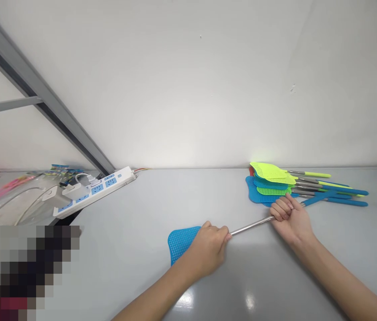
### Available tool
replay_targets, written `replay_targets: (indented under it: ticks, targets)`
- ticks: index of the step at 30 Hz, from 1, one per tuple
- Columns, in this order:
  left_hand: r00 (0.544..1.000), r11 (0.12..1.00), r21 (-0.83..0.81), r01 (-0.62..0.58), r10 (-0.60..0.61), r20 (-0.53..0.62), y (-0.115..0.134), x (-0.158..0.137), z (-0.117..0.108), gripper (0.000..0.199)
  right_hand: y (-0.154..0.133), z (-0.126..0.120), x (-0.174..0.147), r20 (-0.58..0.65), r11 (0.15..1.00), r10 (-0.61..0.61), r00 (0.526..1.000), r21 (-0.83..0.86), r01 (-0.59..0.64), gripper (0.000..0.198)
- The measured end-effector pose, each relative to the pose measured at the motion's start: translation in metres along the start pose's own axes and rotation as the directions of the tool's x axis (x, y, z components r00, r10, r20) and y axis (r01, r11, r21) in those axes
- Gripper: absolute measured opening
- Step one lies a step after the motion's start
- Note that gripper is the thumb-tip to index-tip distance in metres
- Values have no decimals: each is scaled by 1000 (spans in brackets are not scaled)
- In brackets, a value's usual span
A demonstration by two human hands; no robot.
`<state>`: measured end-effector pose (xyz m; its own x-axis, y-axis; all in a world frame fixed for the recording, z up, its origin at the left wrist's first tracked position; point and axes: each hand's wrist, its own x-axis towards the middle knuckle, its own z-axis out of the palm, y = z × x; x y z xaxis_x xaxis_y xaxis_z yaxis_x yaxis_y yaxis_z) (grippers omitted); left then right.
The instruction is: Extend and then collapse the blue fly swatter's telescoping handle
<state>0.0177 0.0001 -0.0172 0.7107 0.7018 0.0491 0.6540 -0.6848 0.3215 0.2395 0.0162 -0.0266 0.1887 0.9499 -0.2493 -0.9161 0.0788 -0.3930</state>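
Note:
A blue fly swatter (182,240) with a shiny metal shaft is held in both hands above the grey table. My left hand (211,247) is closed around the shaft near the perforated head, hiding part of it. Farther right, my right hand (288,218) wraps the shaft close to the blue handle, which slants up to the right. Bare shaft shows between the two fists. Just behind my right hand lies a pile of fly swatters (272,174), yellow-green and blue, with their handles pointing right.
A white power strip (104,189) with plugged-in adapters lies at the left, cables trailing from it. Beyond it are pink and colourful items (8,189) in clear plastic. A grey metal frame post (58,107) stands at the left against the white wall (202,89). The lower left corner is pixelated.

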Motion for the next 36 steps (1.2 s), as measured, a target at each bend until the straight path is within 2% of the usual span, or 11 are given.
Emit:
replay_targets:
  ticks: [12, 22, 36]
  targets:
    - [1000, 999, -47, 20, -20, -11, -1, 0, -2, 29, 5, 1, -3, -16, 999, -41, 999, -26, 41, 34]
    - [998, 991, -121, 57, -54, 32, 0, 0, -9, 31, 12, 1, -4, -52, 1000, -30, 998, 0, 30, 33]
    - [998, 990, -127, 64, -60, 35, 2, 0, -9, 31, 16, 2, -6, -53, 998, -49, 997, -53, 46, 36]
